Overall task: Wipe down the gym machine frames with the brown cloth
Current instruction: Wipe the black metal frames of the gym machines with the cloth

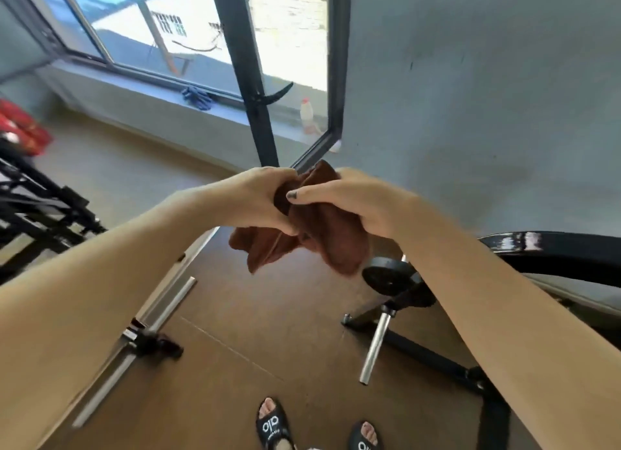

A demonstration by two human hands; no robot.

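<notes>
Head view: two bare forearms reach forward and meet at mid-frame over a brown floor. One brown cloth, bunched, is held in the air between both hands: the left hand grips its left side with curled fingers, and the right hand closes over its right side, thumb laid across the top; folds hang below both. One black upright post rises behind the hands. Two metal bars show: one long bar lower left, blurred, and one short bar on the black machine frame at right, which is cut off by the right forearm and the picture edge. One black weight plate is partly hidden by the cloth. Two feet in black slides are cut off at the bottom edge. On the window sill: one blue rag, one pale bottle.
</notes>
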